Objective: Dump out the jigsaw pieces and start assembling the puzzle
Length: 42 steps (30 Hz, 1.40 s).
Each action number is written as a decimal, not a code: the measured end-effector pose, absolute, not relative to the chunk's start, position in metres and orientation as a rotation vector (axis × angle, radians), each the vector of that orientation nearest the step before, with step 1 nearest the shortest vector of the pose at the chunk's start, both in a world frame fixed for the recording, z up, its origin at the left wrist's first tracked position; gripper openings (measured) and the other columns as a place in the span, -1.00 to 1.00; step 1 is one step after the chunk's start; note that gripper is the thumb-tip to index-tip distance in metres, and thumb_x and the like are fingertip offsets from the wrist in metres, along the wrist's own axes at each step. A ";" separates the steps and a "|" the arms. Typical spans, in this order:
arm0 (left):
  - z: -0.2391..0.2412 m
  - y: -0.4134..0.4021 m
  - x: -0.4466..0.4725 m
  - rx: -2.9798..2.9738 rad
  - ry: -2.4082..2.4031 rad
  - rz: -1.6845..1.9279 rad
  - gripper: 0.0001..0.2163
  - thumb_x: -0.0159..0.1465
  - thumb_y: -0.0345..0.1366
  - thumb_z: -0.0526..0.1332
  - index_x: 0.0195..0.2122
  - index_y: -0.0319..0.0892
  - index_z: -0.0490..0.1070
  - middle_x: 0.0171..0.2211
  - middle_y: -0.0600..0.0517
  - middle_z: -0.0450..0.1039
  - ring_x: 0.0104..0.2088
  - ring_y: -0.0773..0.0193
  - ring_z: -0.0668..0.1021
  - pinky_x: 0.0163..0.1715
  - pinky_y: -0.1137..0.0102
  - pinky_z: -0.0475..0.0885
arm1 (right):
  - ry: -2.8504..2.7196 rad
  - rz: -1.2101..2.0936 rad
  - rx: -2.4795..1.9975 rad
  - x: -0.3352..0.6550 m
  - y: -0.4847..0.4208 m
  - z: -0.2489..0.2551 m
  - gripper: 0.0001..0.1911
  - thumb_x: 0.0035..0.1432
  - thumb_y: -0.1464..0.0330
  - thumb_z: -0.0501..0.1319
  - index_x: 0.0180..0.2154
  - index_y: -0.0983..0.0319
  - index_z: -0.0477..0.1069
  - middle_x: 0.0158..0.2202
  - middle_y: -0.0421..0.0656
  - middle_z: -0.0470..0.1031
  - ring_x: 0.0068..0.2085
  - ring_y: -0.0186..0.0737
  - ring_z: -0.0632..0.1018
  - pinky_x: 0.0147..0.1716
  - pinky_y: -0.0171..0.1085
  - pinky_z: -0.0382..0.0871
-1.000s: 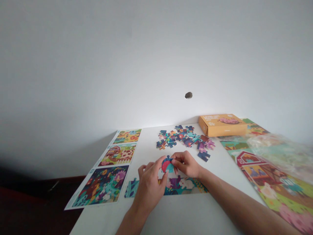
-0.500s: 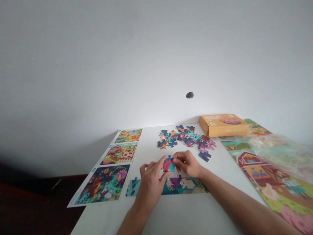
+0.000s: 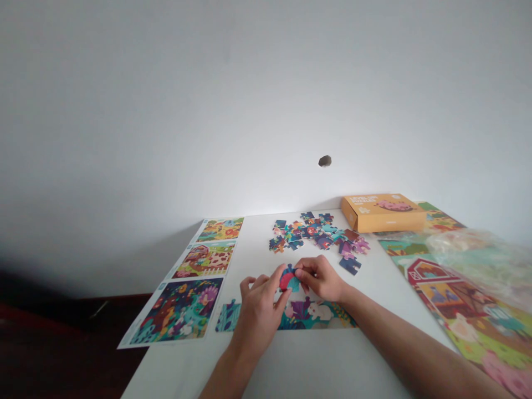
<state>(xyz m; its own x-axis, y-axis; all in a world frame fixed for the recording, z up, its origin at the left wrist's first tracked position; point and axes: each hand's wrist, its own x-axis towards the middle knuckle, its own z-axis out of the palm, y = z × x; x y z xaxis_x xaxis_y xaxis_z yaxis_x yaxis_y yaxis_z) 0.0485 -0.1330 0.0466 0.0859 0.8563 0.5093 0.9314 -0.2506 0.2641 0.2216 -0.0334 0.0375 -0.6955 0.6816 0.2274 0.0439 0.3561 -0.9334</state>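
At the far left of the white desk [image 3: 307, 366] lies a long printed paper sheet with three colourful picture panels [image 3: 195, 282], running from the near edge towards the wall.

Just right of it, your left hand [image 3: 257, 313] comes up from the bottom edge on a forearm that runs nearly straight away from you. The back of the hand faces you. Its thumb and forefinger stretch forward and to the right, and they pinch the left side of the small red and teal cardboard jigsaw piece [image 3: 287, 279]. The other fingers are loosely bent and fan out a little to the left.

The piece sits between your two hands, over the far edge of a joined strip of dark teal jigsaw pieces [image 3: 322, 317] that lies flat on the desk. You cannot tell whether the two touch.

Your right hand [image 3: 322, 277] has its knuckles up and its fingers curled. The fingertips are pressed together on the piece's right side. Its forearm crosses the desk diagonally from the lower right corner.

Beyond the hands lies a scattered pile of loose multicoloured jigsaw pieces [image 3: 318, 235]. Farther right stands a flat orange cardboard box [image 3: 382, 212]. Nearer you lies a large finished farm jigsaw with a red barn [image 3: 453, 299], partly under a crumpled clear plastic bag [image 3: 477, 255].
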 end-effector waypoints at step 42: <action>0.058 -0.148 0.072 -2.853 -1.802 -0.656 -0.70 0.17 -0.35 0.36 -0.06 0.05 0.51 -0.06 0.06 0.44 -0.02 0.17 0.44 0.05 0.24 0.40 | -2.073 0.298 -1.875 0.254 0.025 0.038 -0.68 0.16 0.04 0.18 -0.30 0.10 0.55 -0.31 -0.09 0.60 -0.21 -0.03 0.58 -0.32 -0.24 0.30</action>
